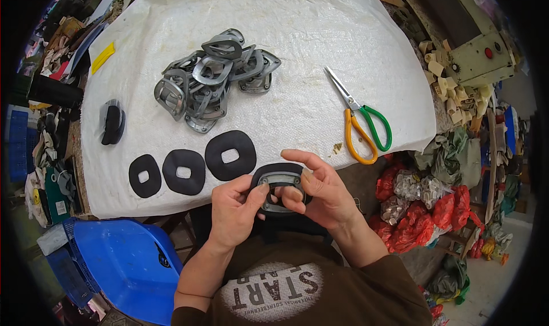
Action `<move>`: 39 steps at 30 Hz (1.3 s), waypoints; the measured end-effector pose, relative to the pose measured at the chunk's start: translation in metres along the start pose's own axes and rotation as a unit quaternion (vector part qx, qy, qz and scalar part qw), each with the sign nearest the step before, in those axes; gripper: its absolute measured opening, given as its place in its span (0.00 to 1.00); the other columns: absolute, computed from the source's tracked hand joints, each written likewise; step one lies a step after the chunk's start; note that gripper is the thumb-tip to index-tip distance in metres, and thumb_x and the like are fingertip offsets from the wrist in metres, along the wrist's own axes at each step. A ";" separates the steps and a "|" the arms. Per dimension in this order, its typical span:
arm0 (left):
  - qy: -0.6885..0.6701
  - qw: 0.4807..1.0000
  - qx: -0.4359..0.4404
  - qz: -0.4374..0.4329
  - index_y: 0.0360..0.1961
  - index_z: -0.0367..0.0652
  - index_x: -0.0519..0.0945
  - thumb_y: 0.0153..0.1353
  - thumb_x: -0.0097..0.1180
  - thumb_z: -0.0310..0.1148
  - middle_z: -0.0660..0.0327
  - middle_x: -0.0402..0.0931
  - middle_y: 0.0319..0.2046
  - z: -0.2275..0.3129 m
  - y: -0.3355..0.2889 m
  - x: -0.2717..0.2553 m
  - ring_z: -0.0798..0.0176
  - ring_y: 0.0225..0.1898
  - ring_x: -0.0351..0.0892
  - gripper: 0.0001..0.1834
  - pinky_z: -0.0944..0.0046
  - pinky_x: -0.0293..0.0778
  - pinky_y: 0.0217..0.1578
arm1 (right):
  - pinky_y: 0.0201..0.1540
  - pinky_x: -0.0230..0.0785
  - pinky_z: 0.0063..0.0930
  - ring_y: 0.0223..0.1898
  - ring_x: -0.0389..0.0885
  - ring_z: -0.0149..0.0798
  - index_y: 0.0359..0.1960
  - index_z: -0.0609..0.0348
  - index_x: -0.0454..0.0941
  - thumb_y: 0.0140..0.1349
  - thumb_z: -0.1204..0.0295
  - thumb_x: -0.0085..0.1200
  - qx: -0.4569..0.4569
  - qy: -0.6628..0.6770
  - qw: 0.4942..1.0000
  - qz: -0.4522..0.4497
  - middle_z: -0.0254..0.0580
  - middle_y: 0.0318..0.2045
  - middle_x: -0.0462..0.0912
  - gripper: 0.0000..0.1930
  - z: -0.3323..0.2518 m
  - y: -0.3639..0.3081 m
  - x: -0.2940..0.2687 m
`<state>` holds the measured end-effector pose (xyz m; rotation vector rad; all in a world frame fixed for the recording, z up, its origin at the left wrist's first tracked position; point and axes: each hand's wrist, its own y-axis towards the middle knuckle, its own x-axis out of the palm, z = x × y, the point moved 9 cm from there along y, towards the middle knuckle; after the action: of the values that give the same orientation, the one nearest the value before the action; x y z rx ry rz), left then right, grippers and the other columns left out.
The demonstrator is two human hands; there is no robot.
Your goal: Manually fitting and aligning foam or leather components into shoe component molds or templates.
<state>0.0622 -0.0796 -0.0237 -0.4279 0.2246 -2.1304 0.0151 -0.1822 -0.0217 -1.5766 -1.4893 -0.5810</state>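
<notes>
Both my hands hold one black oval pad with a grey metal ring frame point(278, 181) set on it, just off the near edge of the table. My left hand point(233, 210) grips its left side with the thumb on the frame. My right hand point(319, 190) pinches its right side, fingers curled over the rim. Three black oval pads with rectangular holes point(184, 171) lie in a row on the white woven cloth point(297, 46) to the left of my hands. A heap of grey metal ring frames point(213, 80) sits farther back.
Scissors with an orange and a green handle point(360, 119) lie at the cloth's right. A small stack of black pieces point(112, 123) sits at the left edge. A blue plastic chair point(126, 263) is at lower left. Red and grey bags of scraps point(423, 206) pile up on the right.
</notes>
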 end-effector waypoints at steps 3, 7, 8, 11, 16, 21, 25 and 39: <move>-0.027 0.999 -0.018 0.005 0.32 0.35 0.78 0.61 0.51 0.30 0.65 0.76 0.23 -0.004 -0.005 0.003 0.78 0.21 0.71 0.09 0.79 0.66 0.18 | 0.32 0.62 0.23 0.22 0.67 0.30 0.58 0.61 0.59 0.66 0.63 0.43 0.014 0.008 1.000 -0.003 0.36 0.21 0.67 0.23 0.003 -0.003 0.000; -0.050 0.998 -0.029 0.009 0.32 0.35 0.79 0.61 0.50 0.29 0.64 0.76 0.23 -0.010 -0.007 0.005 0.79 0.21 0.71 0.09 0.79 0.65 0.17 | 0.30 0.60 0.21 0.21 0.64 0.30 0.58 0.60 0.58 0.65 0.63 0.43 0.010 0.080 0.996 -0.032 0.34 0.20 0.64 0.23 0.012 -0.003 -0.008; -0.049 0.998 -0.030 0.011 0.32 0.35 0.79 0.61 0.50 0.29 0.64 0.76 0.23 -0.011 -0.008 0.006 0.78 0.20 0.71 0.08 0.79 0.65 0.17 | 0.31 0.61 0.22 0.21 0.66 0.31 0.59 0.60 0.58 0.66 0.62 0.42 0.022 0.118 0.992 -0.042 0.37 0.21 0.67 0.23 0.015 -0.003 -0.008; -0.039 0.999 -0.018 0.015 0.32 0.35 0.78 0.61 0.50 0.30 0.64 0.76 0.23 -0.013 -0.008 0.005 0.79 0.20 0.70 0.09 0.79 0.65 0.17 | 0.33 0.64 0.25 0.23 0.70 0.36 0.60 0.60 0.57 0.67 0.60 0.39 0.044 0.174 0.984 0.013 0.43 0.24 0.72 0.24 0.008 -0.002 -0.001; 0.040 0.998 0.021 0.051 0.32 0.34 0.77 0.61 0.50 0.30 0.64 0.76 0.22 0.002 -0.008 -0.002 0.80 0.20 0.69 0.09 0.79 0.65 0.17 | 0.38 0.66 0.30 0.26 0.73 0.42 0.63 0.59 0.53 0.68 0.53 0.29 -0.018 0.084 0.996 -0.004 0.57 0.34 0.77 0.28 0.006 -0.001 -0.010; 0.052 0.993 0.029 0.097 0.32 0.33 0.77 0.61 0.50 0.29 0.65 0.75 0.21 0.007 -0.011 -0.008 0.80 0.19 0.67 0.09 0.79 0.63 0.16 | 0.50 0.66 0.35 0.40 0.75 0.39 0.60 0.62 0.56 0.63 0.65 0.45 -0.094 -0.053 0.991 0.075 0.50 0.41 0.75 0.26 -0.009 -0.007 -0.023; 0.098 0.985 0.082 0.115 0.28 0.33 0.77 0.59 0.51 0.27 0.66 0.74 0.19 0.014 -0.012 -0.008 0.80 0.17 0.65 0.07 0.77 0.61 0.16 | 0.49 0.65 0.28 0.45 0.73 0.34 0.59 0.64 0.58 0.53 0.78 0.52 -0.094 -0.224 0.967 0.074 0.44 0.43 0.72 0.29 -0.015 -0.008 -0.002; 0.144 0.975 0.095 0.138 0.24 0.33 0.78 0.55 0.54 0.25 0.66 0.69 0.13 0.016 -0.018 -0.007 0.79 0.16 0.62 0.06 0.73 0.59 0.16 | 0.39 0.71 0.21 0.37 0.77 0.29 0.53 0.66 0.61 0.56 0.83 0.52 -0.129 -0.317 0.933 0.107 0.43 0.36 0.77 0.22 -0.016 -0.014 -0.006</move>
<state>0.0584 -0.0636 -0.0048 0.0261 0.2277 -1.9104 0.0043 -0.1999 -0.0145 -2.2446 -1.7087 -0.1354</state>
